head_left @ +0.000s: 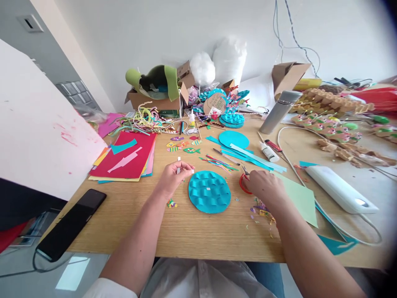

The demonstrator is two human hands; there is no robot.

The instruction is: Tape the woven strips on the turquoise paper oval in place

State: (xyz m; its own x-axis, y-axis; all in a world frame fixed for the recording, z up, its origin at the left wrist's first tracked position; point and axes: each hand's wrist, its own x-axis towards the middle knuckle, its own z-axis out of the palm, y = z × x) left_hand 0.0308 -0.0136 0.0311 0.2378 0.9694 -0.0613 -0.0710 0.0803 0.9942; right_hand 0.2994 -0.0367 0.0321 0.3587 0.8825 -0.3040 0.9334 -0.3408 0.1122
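Observation:
My left hand [173, 177] pinches a narrow white strip [178, 164], probably double-sided tape, and a small white piece shows at its fingertips. Just right of that hand lies a round blue paper disc [209, 200] covered in raised woven-looking strips, with a small white square [208, 189] on its middle. My right hand [263, 185] is closed at the red-handled scissors [245, 184], low over the table; the blades point away from me and the fingertips are partly hidden. Several colourful paper fish [192, 150] and thin coloured paper strips [218, 162] lie beyond the disc.
Stacked coloured paper [124, 159] and a phone [74, 221] lie on the left. A plain blue circle [234, 139], a glue bottle [269, 152], a grey flask [279, 111] and a white glue-gun-like device with a cable [338, 188] stand or lie right. Paper scraps [263, 212] litter the front.

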